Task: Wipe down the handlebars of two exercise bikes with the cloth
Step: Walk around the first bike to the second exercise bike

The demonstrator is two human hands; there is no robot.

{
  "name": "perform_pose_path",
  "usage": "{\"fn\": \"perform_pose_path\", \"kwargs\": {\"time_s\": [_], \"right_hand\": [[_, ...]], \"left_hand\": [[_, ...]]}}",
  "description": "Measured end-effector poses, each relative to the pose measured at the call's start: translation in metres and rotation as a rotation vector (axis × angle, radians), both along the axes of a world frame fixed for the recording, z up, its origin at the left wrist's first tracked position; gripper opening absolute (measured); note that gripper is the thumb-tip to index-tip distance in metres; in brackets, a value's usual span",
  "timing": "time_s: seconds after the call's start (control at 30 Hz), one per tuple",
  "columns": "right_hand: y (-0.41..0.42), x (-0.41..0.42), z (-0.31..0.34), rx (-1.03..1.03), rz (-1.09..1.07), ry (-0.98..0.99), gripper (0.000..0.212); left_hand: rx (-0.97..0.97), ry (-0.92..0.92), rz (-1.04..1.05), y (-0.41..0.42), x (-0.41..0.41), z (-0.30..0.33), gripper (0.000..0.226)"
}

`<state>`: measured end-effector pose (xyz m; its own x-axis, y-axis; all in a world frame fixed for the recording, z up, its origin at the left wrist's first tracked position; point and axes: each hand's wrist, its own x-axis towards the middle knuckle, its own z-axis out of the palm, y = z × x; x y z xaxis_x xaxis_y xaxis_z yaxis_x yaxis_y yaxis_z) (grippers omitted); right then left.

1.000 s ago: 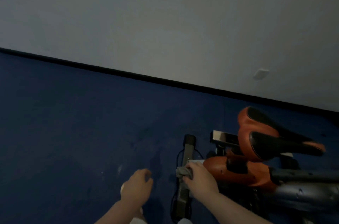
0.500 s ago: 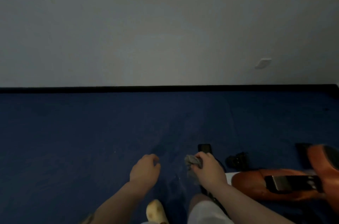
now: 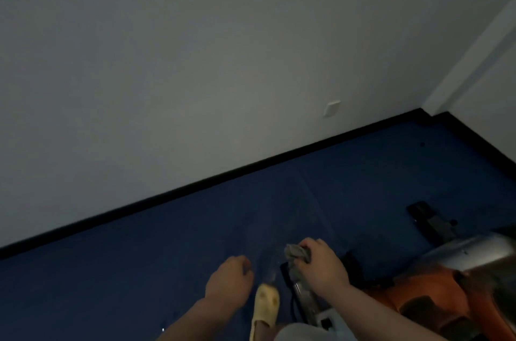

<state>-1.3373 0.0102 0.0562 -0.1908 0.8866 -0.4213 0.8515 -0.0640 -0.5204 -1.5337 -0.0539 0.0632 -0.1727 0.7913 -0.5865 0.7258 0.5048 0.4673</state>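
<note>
The grey cloth (image 3: 297,255) is bunched low in the frame, right of centre, and is held in the curled fingers of the right hand (image 3: 321,266). It is pressed onto a dark bar (image 3: 303,294) that runs from under the hand down toward the bottom edge. The bar belongs to the orange exercise bike (image 3: 435,296) at the lower right, but whether it is a handlebar or a frame rail cannot be told, the picture being dark and blurred.

The step in hand is judged to be a wiping pass on this bike (the second bike is not in view, so roughly half the task or more is taken to remain). The next move calls for the cloth to be kept wrapped on the bar and drawn along its length, with the grip firm enough that the fabric does not slip off the end.

The left hand (image 3: 230,280) is held just beside the right, apart from the cloth and the bar; its fingers are loosely curled and nothing is gripped in them. A yellow slipper (image 3: 265,304) is seen below and between the two hands.

Open blue floor (image 3: 139,271) lies to the left and ahead as far as the black skirting (image 3: 195,185) under the grey wall (image 3: 195,61). To the right, room is taken up by the bike's body and a dark foot piece (image 3: 427,218), so an elbow swung that way would be likely to be obstructed.
</note>
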Motion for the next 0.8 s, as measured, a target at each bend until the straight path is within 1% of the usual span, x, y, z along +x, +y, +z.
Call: {"fn": "perform_pose_path", "kwargs": {"time_s": [0.1,0.17,0.3,0.43,0.67,0.73,0.8], "right_hand": [[0.051,-0.008,0.004,0.048,-0.044,0.046,0.009],[0.083,-0.013,0.008,0.051,-0.086,0.056,0.009],[0.128,-0.015,0.017,0.041,-0.166,0.059,0.009],[0.17,-0.012,0.014,0.006,-0.274,0.039,0.012],[0.247,0.0,0.015,0.011,-0.606,0.001,0.009],[0.27,0.003,0.018,0.025,-0.704,0.015,0.008],[0.289,0.006,0.024,0.049,-0.806,0.037,0.007]], "left_hand": [[0.051,0.035,-0.046,0.06,-0.009,0.005,0.028],[0.081,0.006,-0.079,0.101,-0.006,0.009,0.029],[0.082,-0.065,-0.11,0.16,0.005,0.013,0.026],[0.091,-0.102,-0.208,0.218,0.007,0.01,0.027],[0.063,-0.117,-0.471,0.355,-0.008,0.004,0.023],[0.101,-0.109,-0.534,0.397,-0.007,0.009,0.025],[0.124,-0.126,-0.583,0.434,0.002,0.014,0.023]]}}
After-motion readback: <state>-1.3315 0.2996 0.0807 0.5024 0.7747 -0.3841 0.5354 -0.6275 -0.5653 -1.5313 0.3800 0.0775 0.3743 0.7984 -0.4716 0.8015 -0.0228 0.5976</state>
